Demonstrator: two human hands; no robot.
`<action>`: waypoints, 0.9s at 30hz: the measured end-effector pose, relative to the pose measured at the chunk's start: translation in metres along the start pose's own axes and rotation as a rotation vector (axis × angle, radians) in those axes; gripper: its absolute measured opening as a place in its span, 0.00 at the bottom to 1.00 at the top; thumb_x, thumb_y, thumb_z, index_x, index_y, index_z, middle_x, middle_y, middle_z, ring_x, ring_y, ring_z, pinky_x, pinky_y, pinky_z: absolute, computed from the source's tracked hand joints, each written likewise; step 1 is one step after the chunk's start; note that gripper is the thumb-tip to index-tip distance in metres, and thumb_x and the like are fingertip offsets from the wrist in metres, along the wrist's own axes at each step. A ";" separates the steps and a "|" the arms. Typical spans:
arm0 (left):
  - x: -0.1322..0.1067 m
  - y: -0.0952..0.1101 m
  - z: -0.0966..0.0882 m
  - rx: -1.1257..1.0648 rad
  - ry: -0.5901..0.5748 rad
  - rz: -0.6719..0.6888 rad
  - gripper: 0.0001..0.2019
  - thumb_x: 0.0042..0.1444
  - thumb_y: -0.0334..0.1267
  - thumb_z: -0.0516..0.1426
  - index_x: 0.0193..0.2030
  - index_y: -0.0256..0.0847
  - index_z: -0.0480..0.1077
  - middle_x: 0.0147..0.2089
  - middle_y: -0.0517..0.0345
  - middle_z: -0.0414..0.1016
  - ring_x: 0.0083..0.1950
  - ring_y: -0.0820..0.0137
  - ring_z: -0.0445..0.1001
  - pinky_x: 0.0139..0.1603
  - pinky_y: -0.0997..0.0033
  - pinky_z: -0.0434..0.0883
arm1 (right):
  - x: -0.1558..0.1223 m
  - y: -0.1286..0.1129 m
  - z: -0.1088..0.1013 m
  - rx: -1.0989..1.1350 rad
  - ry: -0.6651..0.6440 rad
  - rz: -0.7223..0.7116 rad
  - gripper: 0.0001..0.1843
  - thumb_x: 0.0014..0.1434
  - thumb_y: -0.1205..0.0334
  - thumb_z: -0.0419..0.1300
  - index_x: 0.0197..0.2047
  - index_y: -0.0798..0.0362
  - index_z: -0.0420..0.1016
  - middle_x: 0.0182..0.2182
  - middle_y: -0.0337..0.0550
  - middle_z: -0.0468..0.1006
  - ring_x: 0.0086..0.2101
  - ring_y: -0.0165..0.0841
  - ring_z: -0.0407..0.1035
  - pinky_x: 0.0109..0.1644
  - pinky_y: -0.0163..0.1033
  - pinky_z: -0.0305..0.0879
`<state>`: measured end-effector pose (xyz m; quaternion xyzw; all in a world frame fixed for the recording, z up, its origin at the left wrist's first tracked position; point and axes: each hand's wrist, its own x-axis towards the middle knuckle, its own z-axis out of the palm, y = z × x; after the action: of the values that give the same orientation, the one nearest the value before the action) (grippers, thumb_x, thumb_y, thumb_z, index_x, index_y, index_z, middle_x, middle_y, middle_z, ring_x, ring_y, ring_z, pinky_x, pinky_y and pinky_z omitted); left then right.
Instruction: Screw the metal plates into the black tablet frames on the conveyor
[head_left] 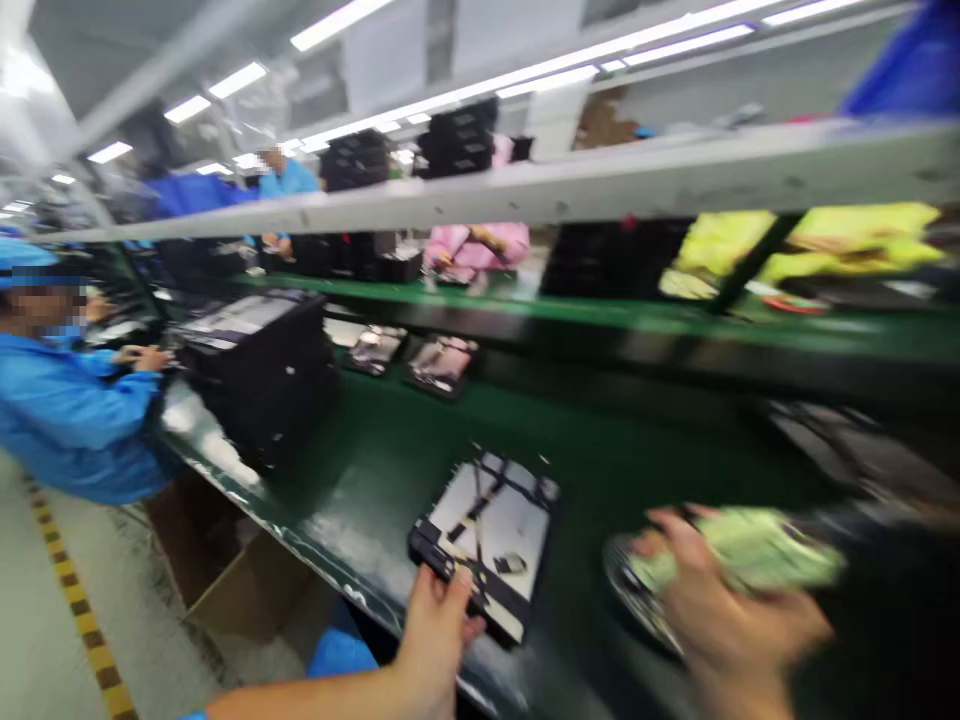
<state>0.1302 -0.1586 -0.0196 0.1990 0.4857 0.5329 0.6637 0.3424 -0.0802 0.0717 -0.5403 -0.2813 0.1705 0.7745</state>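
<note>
My left hand (441, 615) pinches the near edge of an opened tablet-like device (493, 530), thumb on top. The device lies on the green bench, its silver inner face up, crossed by black strips, with a small dark piece near its lower right. To the right, my right hand (720, 610) is smeared by motion over a pale yellow-green item (776, 548). A round, shiny, clear-looking object (634, 590) sits beside that hand, too blurred to name. Whether the right fingers grip anything I cannot make out.
Two similar devices (442, 362) lie farther back on the bench (360, 430). A stack of black trays (259, 380) stands at left, beside a co-worker in blue (67, 400). A white rail (525, 192) crosses above. Cardboard boxes (247, 590) are below the bench edge.
</note>
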 end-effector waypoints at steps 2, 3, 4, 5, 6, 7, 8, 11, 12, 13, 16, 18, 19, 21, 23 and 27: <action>-0.025 0.017 -0.015 0.189 -0.057 -0.115 0.39 0.40 0.70 0.70 0.48 0.41 0.71 0.58 0.42 0.77 0.58 0.56 0.78 0.54 0.62 0.76 | -0.005 0.012 -0.004 0.013 -0.055 0.016 0.20 0.39 0.51 0.77 0.34 0.50 0.79 0.20 0.39 0.75 0.17 0.34 0.68 0.20 0.42 0.68; -0.031 0.028 -0.022 0.316 -0.107 -0.199 0.37 0.41 0.69 0.70 0.46 0.39 0.72 0.53 0.43 0.79 0.53 0.57 0.80 0.51 0.63 0.77 | -0.006 0.017 -0.006 0.017 -0.097 0.002 0.20 0.43 0.50 0.75 0.36 0.51 0.79 0.20 0.37 0.76 0.17 0.33 0.69 0.22 0.40 0.68; -0.032 0.040 -0.029 0.473 -0.216 -0.285 0.35 0.46 0.68 0.68 0.45 0.38 0.73 0.49 0.43 0.81 0.47 0.59 0.81 0.47 0.63 0.77 | -0.007 0.021 -0.007 0.015 -0.115 -0.019 0.19 0.46 0.50 0.74 0.37 0.51 0.78 0.20 0.36 0.75 0.17 0.31 0.68 0.22 0.39 0.67; -0.030 0.050 -0.034 0.637 -0.342 -0.310 0.31 0.52 0.67 0.64 0.43 0.36 0.75 0.43 0.44 0.81 0.40 0.61 0.81 0.43 0.62 0.76 | -0.007 0.024 -0.008 0.000 -0.132 -0.041 0.18 0.48 0.51 0.72 0.38 0.52 0.77 0.21 0.35 0.76 0.18 0.30 0.69 0.23 0.38 0.68; -0.026 0.060 -0.038 0.804 -0.451 -0.217 0.28 0.58 0.64 0.62 0.42 0.36 0.76 0.39 0.46 0.81 0.37 0.62 0.79 0.41 0.62 0.76 | -0.008 0.026 -0.008 -0.007 -0.142 -0.057 0.17 0.49 0.52 0.72 0.39 0.52 0.77 0.22 0.35 0.77 0.18 0.30 0.69 0.23 0.37 0.68; -0.021 0.067 -0.040 0.952 -0.558 -0.043 0.24 0.62 0.59 0.60 0.44 0.37 0.78 0.40 0.47 0.81 0.39 0.62 0.79 0.43 0.60 0.76 | -0.009 0.026 -0.009 -0.016 -0.155 -0.070 0.16 0.51 0.53 0.71 0.40 0.52 0.77 0.23 0.34 0.77 0.18 0.29 0.69 0.23 0.37 0.68; -0.015 0.072 -0.040 1.075 -0.648 0.183 0.19 0.65 0.54 0.59 0.46 0.38 0.78 0.42 0.46 0.81 0.42 0.61 0.79 0.46 0.58 0.75 | -0.010 0.026 -0.009 -0.022 -0.167 -0.083 0.16 0.52 0.54 0.71 0.41 0.52 0.77 0.23 0.34 0.77 0.18 0.29 0.69 0.24 0.37 0.68; 0.002 0.076 -0.032 1.294 -0.785 0.826 0.12 0.69 0.40 0.57 0.54 0.41 0.77 0.51 0.46 0.79 0.53 0.58 0.75 0.54 0.55 0.74 | -0.014 0.025 -0.011 -0.027 -0.193 -0.118 0.14 0.54 0.55 0.70 0.42 0.51 0.77 0.25 0.34 0.78 0.19 0.29 0.70 0.25 0.37 0.69; 0.007 0.074 -0.027 1.346 -0.798 0.945 0.11 0.69 0.38 0.57 0.55 0.41 0.76 0.52 0.45 0.79 0.54 0.57 0.74 0.54 0.54 0.74 | -0.015 0.026 -0.011 -0.026 -0.201 -0.125 0.14 0.55 0.56 0.70 0.42 0.51 0.77 0.25 0.33 0.78 0.19 0.29 0.70 0.25 0.37 0.69; 0.012 0.071 -0.022 1.399 -0.795 1.018 0.11 0.69 0.37 0.57 0.56 0.40 0.75 0.52 0.45 0.78 0.54 0.57 0.73 0.54 0.53 0.74 | -0.016 0.027 -0.012 -0.025 -0.209 -0.129 0.13 0.55 0.56 0.70 0.42 0.50 0.77 0.25 0.33 0.78 0.19 0.29 0.70 0.24 0.37 0.69; 0.025 0.060 -0.011 1.516 -0.793 1.065 0.12 0.68 0.36 0.59 0.56 0.39 0.73 0.50 0.45 0.77 0.54 0.54 0.72 0.54 0.50 0.73 | -0.016 0.031 -0.013 -0.020 -0.237 -0.148 0.12 0.56 0.57 0.70 0.42 0.50 0.77 0.26 0.33 0.78 0.19 0.29 0.71 0.24 0.37 0.69; 0.030 0.055 -0.008 1.515 -0.805 1.050 0.10 0.68 0.35 0.58 0.55 0.39 0.72 0.47 0.47 0.77 0.51 0.56 0.72 0.51 0.51 0.74 | -0.015 0.034 -0.014 -0.017 -0.246 -0.170 0.11 0.57 0.57 0.69 0.43 0.50 0.77 0.27 0.34 0.78 0.20 0.29 0.71 0.25 0.37 0.70; 0.032 0.054 -0.007 1.488 -0.814 1.049 0.09 0.68 0.33 0.58 0.54 0.39 0.72 0.46 0.48 0.76 0.50 0.57 0.73 0.50 0.53 0.75 | -0.015 0.034 -0.015 -0.014 -0.247 -0.180 0.11 0.58 0.57 0.69 0.43 0.49 0.77 0.27 0.34 0.79 0.21 0.29 0.72 0.25 0.38 0.70; 0.034 0.056 -0.009 1.408 -0.835 1.071 0.09 0.69 0.31 0.57 0.54 0.39 0.72 0.46 0.48 0.76 0.49 0.60 0.73 0.50 0.56 0.75 | -0.015 0.035 -0.016 -0.007 -0.246 -0.190 0.11 0.58 0.58 0.69 0.44 0.49 0.77 0.28 0.33 0.79 0.21 0.29 0.71 0.26 0.38 0.71; 0.034 0.062 -0.012 1.339 -0.889 1.122 0.11 0.68 0.29 0.57 0.56 0.38 0.71 0.47 0.47 0.75 0.51 0.61 0.73 0.53 0.57 0.76 | -0.015 0.033 -0.017 -0.003 -0.251 -0.195 0.11 0.59 0.58 0.69 0.44 0.49 0.77 0.27 0.33 0.78 0.22 0.29 0.72 0.27 0.39 0.72; 0.030 0.072 -0.022 1.379 -1.044 1.239 0.13 0.67 0.25 0.57 0.57 0.35 0.71 0.50 0.45 0.75 0.54 0.60 0.73 0.61 0.50 0.74 | -0.016 0.029 -0.017 -0.019 -0.257 -0.206 0.09 0.59 0.57 0.69 0.42 0.49 0.78 0.28 0.34 0.79 0.22 0.29 0.72 0.27 0.39 0.73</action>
<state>0.0732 -0.1115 0.0138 0.9486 0.1516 0.2361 0.1465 0.3414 -0.0913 0.0358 -0.4896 -0.4338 0.1553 0.7403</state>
